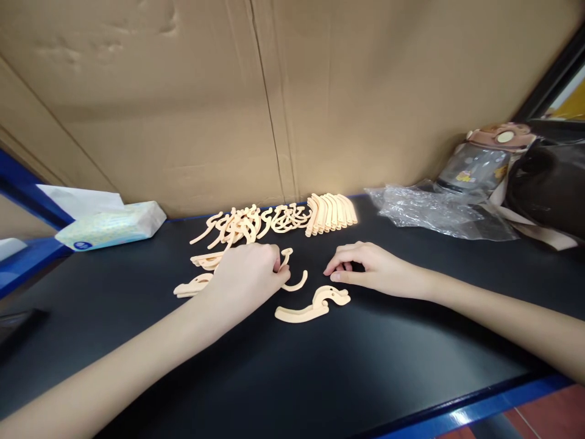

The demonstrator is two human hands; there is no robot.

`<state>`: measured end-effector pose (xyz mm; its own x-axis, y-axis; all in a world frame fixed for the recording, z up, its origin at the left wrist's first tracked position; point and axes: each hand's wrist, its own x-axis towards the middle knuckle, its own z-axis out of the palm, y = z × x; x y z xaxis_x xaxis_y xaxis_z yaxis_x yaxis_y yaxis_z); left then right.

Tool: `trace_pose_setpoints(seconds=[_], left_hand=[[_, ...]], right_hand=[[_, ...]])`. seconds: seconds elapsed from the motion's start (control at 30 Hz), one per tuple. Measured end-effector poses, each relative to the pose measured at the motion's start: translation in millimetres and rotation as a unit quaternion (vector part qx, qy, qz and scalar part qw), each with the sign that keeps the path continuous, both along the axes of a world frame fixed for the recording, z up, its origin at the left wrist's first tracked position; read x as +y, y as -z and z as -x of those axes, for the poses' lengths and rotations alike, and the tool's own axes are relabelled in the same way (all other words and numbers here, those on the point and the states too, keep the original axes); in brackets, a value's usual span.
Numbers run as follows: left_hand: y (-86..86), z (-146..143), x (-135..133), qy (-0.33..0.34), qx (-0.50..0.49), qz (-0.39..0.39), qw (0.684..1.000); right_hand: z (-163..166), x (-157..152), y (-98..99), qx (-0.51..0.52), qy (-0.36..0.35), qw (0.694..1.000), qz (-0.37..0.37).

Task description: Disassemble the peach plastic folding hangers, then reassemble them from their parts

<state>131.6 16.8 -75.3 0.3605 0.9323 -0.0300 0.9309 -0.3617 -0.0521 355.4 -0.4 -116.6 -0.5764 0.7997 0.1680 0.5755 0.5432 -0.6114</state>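
Note:
My left hand point(247, 274) rests on the black tabletop point(320, 372), fingers curled and pinched on a thin curved peach-coloured hook piece point(295, 281). My right hand point(370, 268) lies palm down just right of it, fingers bent, fingertips touching the table above a flat S-shaped peach piece point(315, 305); it holds nothing that I can see. More flat peach pieces point(194, 285) lie under and left of my left hand. A row of several similar pieces point(256, 222) and a neat stack of curved ones point(331, 212) lie farther back.
A cardboard wall point(274, 97) closes the back. A tissue pack point(109, 225) sits at the left, crumpled clear plastic point(429, 210) at the right, with a lidded jar point(479, 161) and a dark bag point(548, 183) behind it. A blue edge point(479, 405) borders the table's front.

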Motion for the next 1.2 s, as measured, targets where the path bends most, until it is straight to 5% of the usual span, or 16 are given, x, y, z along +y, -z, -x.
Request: trace_pose_setpoints(seconds=[0.83,1.2], left_hand=[[4.1,5.2,-0.5,0.037,-0.001,0.013,0.999],[-5.2,21.9,-11.0,0.106,-0.08,-0.095,0.987]], right_hand=[[1.4,0.8,1.0,0.0,0.001,1.0,0.009],[1.2,1.2,-5.2,0.007,-0.011,0.999,0.043]])
